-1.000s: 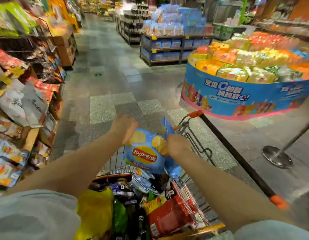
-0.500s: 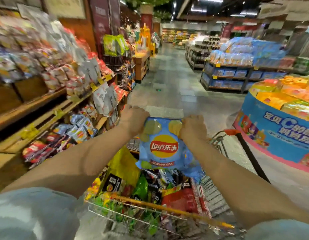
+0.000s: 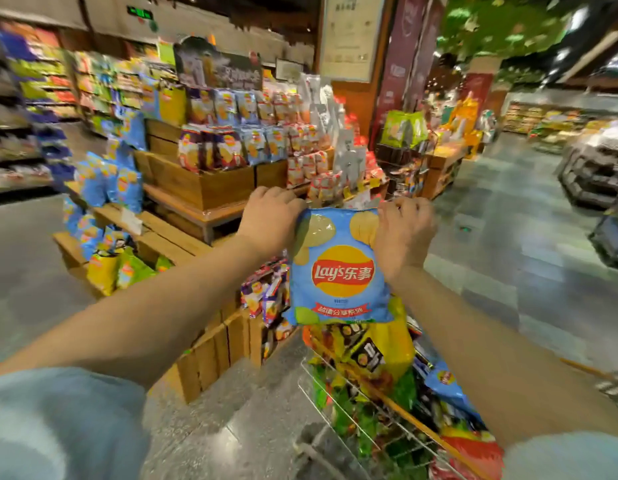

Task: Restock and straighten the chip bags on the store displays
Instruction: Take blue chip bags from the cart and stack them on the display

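The person holds a blue Lay's chip bag (image 3: 337, 268) out in front at arm's length, both hands on its top edge: the left hand (image 3: 271, 216) grips the corner at about ten o'clock of the bag, the right hand (image 3: 403, 225) grips the corner at two o'clock, fingers of each curled over the seam so the fingertips are hidden behind it. The bag hangs upright, logo facing the person and reading level, its long axis running twelve to six with the sealed top up and the bottom edge free. Directly below it, at six o'clock, sits the wire shopping cart (image 3: 338, 407), heaped with assorted snack bags; the bag's bottom edge hangs just above that heap. The wooden tiered display (image 3: 200, 188) stands from nine to twelve o'clock, its crates stocked with upright chip bags, its lower crate corner close beside the cart's left rim. Open grey tiled floor (image 3: 501, 258) runs away toward two and three o'clock, and more bare floor lies at eight o'clock, left of the display. Much of the background is blurred.
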Available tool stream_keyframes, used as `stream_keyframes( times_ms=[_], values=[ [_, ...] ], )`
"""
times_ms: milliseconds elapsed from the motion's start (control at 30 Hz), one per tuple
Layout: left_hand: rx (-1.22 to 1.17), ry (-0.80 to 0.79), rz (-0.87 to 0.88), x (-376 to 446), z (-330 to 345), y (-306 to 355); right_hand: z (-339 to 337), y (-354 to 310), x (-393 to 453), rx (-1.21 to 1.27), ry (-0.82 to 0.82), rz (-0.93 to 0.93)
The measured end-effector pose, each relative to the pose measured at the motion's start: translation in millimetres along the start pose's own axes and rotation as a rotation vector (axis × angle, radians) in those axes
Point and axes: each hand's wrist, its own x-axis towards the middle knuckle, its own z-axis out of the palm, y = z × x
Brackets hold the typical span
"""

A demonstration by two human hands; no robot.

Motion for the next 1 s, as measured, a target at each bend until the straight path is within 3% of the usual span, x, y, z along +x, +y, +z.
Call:
stream_keyframes(
  times_ms=[300, 433, 533, 767, 867, 1000],
  values=[
    [0.304, -0.120, -0.290, -183, -71, -221, 73, -299, -46, 0.410, -0.230, -0.035],
    [0.445, -0.164, -0.411, -272, -114, -299, 76, -437, -69, 0.657, -0.333, -0.048],
    [0.484, -0.241, -0.550, -321, -140, -347, 72, -518, -83, 0.696, -0.361, -0.129],
    [0.498, -0.424, -0.807, -395, -132, -423, 94, -633, -114, 0.792, -0.544, -0.286],
    [0.489, -0.475, -0.838, -409, -108, -459, 120, -666, -122, 0.726, -0.744, -0.377],
    [0.490, -0.500, -0.860, -404, -67, -525, 180, -708, -129, 0.779, -0.736, -0.336]
  ],
)
